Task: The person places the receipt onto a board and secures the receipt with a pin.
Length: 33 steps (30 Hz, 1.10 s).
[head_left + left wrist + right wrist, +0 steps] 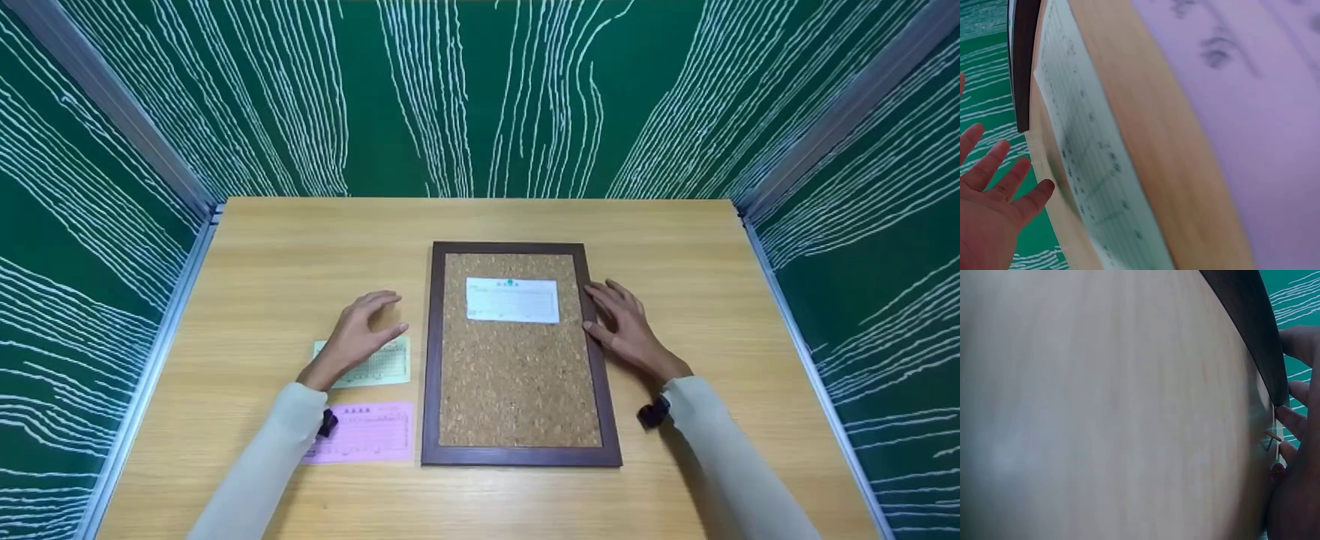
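Observation:
A corkboard [521, 390] in a dark brown frame lies on the table. Near its top a white printed slip [513, 301] is fixed by a green pushpin [510, 282]. My left hand [361, 330], fingers and thumb spread, hovers left of the board above a green slip [386, 366] and holds nothing. Below that lies a pink slip [375, 433], partly hidden by my wrist. With its fingertips my right hand [626, 326] touches the frame's right side. Beside those fingers, the right wrist view shows an orange pushpin [1273, 436] and a red one [1278, 471], both small.
The wooden table [300, 240] reaches back to a green wall [375, 112] with white wavy lines. Similar panels stand left and right along metal edges. A small dark camera [654, 412] sits on my right wrist, another [328, 424] on my left.

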Each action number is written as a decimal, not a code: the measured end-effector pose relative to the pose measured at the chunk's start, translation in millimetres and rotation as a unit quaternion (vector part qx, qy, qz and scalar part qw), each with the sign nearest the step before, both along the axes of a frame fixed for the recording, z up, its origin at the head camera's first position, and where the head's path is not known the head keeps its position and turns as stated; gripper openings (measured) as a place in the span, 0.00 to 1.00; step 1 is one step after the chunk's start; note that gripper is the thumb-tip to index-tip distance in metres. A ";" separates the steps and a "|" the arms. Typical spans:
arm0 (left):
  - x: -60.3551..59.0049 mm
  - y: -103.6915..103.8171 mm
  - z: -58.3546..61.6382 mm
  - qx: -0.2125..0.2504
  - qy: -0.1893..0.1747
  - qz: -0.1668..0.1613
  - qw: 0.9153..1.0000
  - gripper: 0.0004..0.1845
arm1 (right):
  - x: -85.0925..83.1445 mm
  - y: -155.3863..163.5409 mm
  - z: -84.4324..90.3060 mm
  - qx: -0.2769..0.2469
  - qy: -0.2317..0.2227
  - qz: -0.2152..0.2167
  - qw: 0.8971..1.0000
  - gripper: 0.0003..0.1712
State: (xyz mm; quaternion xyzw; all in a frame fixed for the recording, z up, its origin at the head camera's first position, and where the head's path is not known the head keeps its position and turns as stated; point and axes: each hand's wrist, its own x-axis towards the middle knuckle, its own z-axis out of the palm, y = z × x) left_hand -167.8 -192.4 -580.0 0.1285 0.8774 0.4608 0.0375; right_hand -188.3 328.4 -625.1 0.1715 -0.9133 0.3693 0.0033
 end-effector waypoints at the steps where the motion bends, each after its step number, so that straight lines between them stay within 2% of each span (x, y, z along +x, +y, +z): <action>1: 1.1 -1.8 -0.9 0.001 0.000 0.004 1.000 0.31 | -0.2 0.1 -0.4 0.000 0.001 0.000 1.000 0.40; 7: 7.4 -11.8 -2.3 0.004 -0.003 0.023 1.000 0.31 | -1.1 0.6 -1.9 0.000 0.005 0.001 1.000 0.40; 22: 19.2 -39.4 -2.9 0.012 -0.013 0.042 0.999 0.31 | 0.4 1.7 -2.0 0.001 0.003 0.002 1.000 0.40; 29: 26.4 -50.6 -3.3 0.011 -0.030 0.051 0.998 0.33 | 0.9 0.3 0.1 -0.004 -0.005 0.006 1.000 0.40; 33: 28.9 -56.8 -5.0 0.006 -0.021 0.055 0.998 0.32 | 0.5 0.2 1.5 -0.002 -0.003 0.006 1.000 0.40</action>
